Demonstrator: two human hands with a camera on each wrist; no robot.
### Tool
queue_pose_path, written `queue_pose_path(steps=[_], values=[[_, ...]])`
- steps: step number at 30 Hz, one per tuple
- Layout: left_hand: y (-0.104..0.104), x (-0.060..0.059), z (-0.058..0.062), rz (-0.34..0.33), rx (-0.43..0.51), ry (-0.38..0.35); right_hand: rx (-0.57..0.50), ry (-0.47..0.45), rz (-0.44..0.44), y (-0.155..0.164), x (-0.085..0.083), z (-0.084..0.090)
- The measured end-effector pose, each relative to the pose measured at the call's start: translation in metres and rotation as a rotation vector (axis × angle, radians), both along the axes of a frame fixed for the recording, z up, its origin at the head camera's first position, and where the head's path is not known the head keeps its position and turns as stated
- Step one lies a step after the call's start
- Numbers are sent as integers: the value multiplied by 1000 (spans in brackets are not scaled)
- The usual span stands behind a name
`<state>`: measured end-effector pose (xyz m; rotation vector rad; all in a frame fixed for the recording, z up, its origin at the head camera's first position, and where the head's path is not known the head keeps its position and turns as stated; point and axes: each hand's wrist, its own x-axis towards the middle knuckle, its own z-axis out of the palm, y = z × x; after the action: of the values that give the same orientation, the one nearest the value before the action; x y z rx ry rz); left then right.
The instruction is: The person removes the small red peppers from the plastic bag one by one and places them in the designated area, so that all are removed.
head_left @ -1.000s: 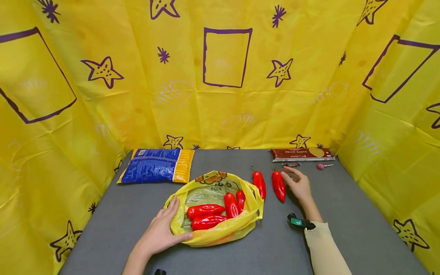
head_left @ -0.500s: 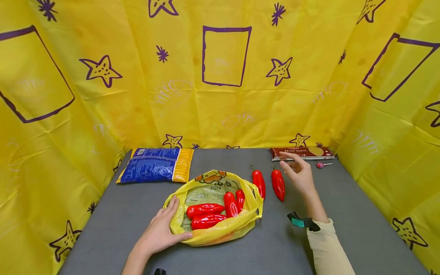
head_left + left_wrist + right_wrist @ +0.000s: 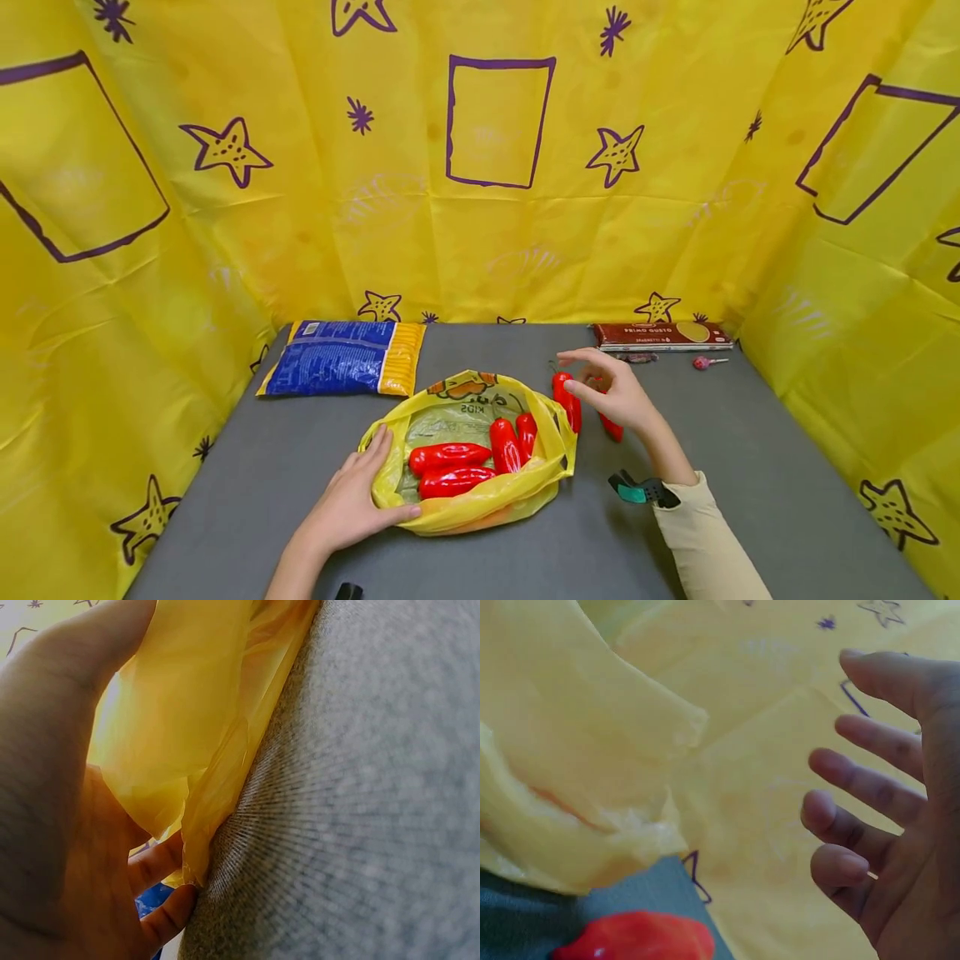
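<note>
An open-mouthed yellow plastic bag sits mid-table with several red peppers inside. My left hand holds its left side, fingers along the rim and thumb at the front edge; in the left wrist view the bag's yellow film lies against the fingers. My right hand is raised right of the bag, fingers loosely bent and holding nothing. Beside its fingertips a red pepper lies by the bag's right edge. A second loose pepper is partly hidden behind the hand.
A blue and yellow packet lies at the back left. At the back right are a brown spaghetti pack, a small dark wrapped item and a pink lollipop. Yellow printed cloth walls the table on three sides.
My right hand first rose from beside the right-hand loose pepper toward the back, then moved left to the pepper nearest the bag. My left hand and the bag have stayed put.
</note>
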<state>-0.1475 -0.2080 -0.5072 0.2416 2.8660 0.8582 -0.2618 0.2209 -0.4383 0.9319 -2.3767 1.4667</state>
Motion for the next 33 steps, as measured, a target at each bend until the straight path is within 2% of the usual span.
queue_pose_path(steps=[9,14,22,28,33], values=[[2,-2,0,6,12,-13,143,-9,222,-35,-23,19],[1,-2,-2,6,8,-7,180,-61,355,-63,-34,28],[1,-2,0,9,4,-13,294,-123,439,-110,-44,38],[2,-1,-1,8,8,-14,317,-157,487,-135,-55,31],[1,-1,-1,5,14,0,332,-231,503,-152,-63,23]])
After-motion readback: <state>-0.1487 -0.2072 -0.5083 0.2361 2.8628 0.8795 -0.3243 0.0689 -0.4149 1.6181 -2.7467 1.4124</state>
